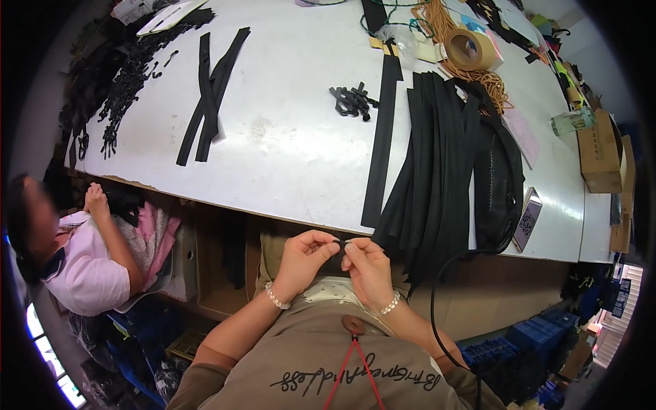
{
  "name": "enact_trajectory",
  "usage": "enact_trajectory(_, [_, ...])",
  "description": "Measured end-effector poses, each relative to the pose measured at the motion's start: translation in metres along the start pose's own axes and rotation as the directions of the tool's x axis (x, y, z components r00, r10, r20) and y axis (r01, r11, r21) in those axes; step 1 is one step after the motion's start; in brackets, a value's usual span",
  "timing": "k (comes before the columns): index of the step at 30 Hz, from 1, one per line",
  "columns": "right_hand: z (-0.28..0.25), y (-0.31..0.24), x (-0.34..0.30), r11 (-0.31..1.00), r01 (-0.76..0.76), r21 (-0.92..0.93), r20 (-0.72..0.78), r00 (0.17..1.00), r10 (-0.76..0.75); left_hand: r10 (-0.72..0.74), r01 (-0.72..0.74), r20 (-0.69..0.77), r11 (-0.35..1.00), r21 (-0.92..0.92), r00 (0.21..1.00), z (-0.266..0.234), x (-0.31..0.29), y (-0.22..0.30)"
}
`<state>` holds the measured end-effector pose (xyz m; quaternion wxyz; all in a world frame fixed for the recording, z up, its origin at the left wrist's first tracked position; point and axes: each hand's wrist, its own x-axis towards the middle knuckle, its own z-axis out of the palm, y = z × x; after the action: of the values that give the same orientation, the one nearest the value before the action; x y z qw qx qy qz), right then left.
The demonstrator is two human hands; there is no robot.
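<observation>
My left hand (307, 257) and my right hand (367, 266) meet just off the near table edge, thumbs and forefingers pinched. Between them is a small black piece (342, 242), mostly covered by the fingertips; it looks like a short bit of strap. Right of my hands, a thick bundle of long black straps (434, 157) hangs over the table edge. One more long black strap (380, 150) lies beside the bundle. Farther up the table sits a little pile of short black pieces (353, 102).
Crossed black straps (213, 96) and a heap of small black parts (126, 75) lie on the white table (287, 157). Tape roll (470, 49), orange cord (437, 20), black mesh bag (495, 184) and phone (527, 220) are right. A co-worker (96, 253) sits at left.
</observation>
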<state>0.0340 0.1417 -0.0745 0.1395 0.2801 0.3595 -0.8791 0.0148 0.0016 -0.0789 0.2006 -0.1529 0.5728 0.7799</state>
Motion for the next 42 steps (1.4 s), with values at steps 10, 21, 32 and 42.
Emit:
enact_trajectory(10, [0.0, -0.009, -0.015, 0.869, 0.457, -0.188, 0.331, 0.863, -0.382, 0.391, -0.395, 0.179, 0.919, -0.018, 0.903, -0.001, -0.017, 0.008])
enact_trajectory(21, [0.002, -0.01, -0.017, 0.852, 0.476, -0.216, 0.335, 0.856, -0.394, 0.43, -0.435, 0.168, 0.9, -0.006, 0.887, 0.002, -0.021, 0.01])
enact_trajectory(32, [-0.008, 0.001, 0.009, 0.993, -0.033, -0.112, -0.028, 0.999, 0.03, -0.196, 0.183, -0.029, 0.951, -0.248, 0.98, 0.006, 0.007, -0.015])
enact_trajectory(42, [-0.005, 0.002, 0.016, 0.998, -0.051, -0.023, -0.092, 0.995, 0.049, -0.219, 0.195, -0.025, 0.908, -0.37, 0.975, 0.013, 0.017, -0.015])
